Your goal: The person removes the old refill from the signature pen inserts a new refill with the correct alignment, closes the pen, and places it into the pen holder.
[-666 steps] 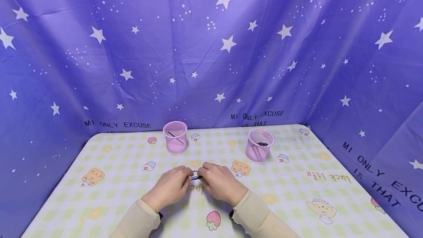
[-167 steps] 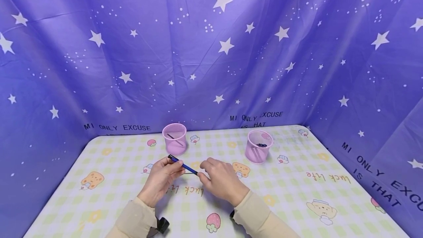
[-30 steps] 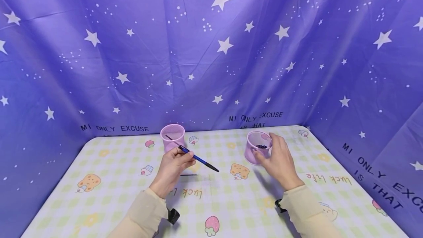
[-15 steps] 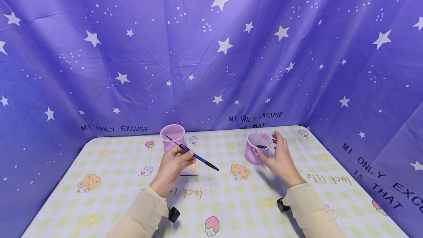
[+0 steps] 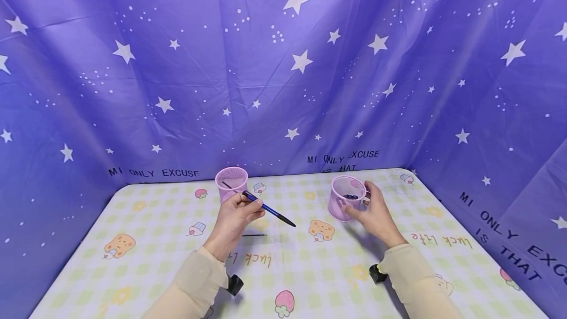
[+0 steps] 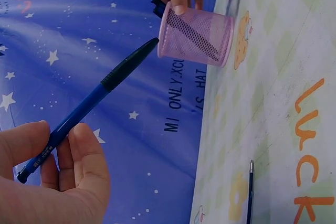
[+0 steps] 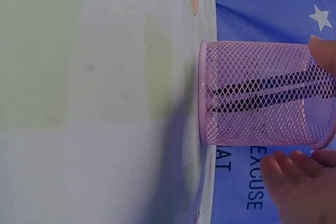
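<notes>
My left hand [image 5: 234, 221] pinches a blue ballpoint pen [image 5: 271, 209] with a black tip between thumb and fingers, tilted above the table. The pen's black tip [image 6: 131, 66] points toward the right-hand cup in the left wrist view. My right hand [image 5: 376, 215] is at the right pink mesh pen cup [image 5: 338, 205], its thumb [image 7: 324, 55] against the side near the rim. Its other fingers [image 7: 286, 169] lie just off the opposite side. Dark pens [image 7: 262, 85] show through the mesh of this upright cup. A thin dark pen refill [image 5: 254, 235] lies on the table beyond my left hand.
Another pink mesh cup [image 5: 231, 174] stands at the back left with a thin dark stick inside, partly hidden by my left hand. A checked cloth with cartoon prints covers the table [image 5: 168, 270]. Purple star curtains [image 5: 266, 63] close off the back and sides.
Earlier both hands worked on the blue pen at the centre. My right hand has since moved right to the cup; its fingers spread off the side, then came slightly closer. The left keeps the pen.
</notes>
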`<state>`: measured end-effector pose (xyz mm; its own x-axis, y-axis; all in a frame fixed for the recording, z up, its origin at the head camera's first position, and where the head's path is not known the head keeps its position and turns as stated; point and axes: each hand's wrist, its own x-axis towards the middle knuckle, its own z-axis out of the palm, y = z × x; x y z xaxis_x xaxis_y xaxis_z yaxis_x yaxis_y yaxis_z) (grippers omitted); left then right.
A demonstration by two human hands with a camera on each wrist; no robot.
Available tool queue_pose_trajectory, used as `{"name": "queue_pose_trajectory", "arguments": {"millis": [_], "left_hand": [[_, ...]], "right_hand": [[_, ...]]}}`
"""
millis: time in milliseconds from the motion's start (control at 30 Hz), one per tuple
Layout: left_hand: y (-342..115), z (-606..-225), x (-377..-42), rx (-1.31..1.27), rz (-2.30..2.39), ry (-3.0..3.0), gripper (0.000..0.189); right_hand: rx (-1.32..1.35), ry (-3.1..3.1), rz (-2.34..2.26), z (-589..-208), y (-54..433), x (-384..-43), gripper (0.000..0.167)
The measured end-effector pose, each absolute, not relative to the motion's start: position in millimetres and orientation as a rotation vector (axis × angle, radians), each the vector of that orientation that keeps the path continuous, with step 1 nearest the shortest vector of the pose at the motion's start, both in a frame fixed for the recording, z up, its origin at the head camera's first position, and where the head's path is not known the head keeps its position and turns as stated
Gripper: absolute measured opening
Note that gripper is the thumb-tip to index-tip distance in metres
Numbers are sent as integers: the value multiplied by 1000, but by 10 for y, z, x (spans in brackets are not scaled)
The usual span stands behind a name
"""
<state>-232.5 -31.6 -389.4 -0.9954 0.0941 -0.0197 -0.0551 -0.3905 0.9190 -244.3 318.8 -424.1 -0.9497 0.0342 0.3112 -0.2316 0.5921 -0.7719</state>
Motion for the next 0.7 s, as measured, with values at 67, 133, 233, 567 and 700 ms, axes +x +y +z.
{"name": "queue_pose_trajectory", "arguments": {"millis": [67, 133, 233, 567, 700], "left_hand": [[-306, -3885, -2332, 59, 2545, 1688, 15], [-295, -3873, -2340, 65, 2545, 1698, 13], [-276, -3846, -2355, 83, 2542, 1712, 12], [-191, -3761, -2379, 110, 2555, 1712, 10], [-157, -3745, -2387, 123, 2548, 1722, 10]], "right_hand": [[178, -2515, 1335, -4249, 3197, -2456, 95], [185, -2508, 1379, -4251, 3204, -2462, 95], [182, -2512, 1440, -4253, 3219, -2468, 94], [164, -2541, 1545, -4256, 3243, -2500, 91], [148, -2568, 1530, -4264, 3248, -2519, 91]]}}
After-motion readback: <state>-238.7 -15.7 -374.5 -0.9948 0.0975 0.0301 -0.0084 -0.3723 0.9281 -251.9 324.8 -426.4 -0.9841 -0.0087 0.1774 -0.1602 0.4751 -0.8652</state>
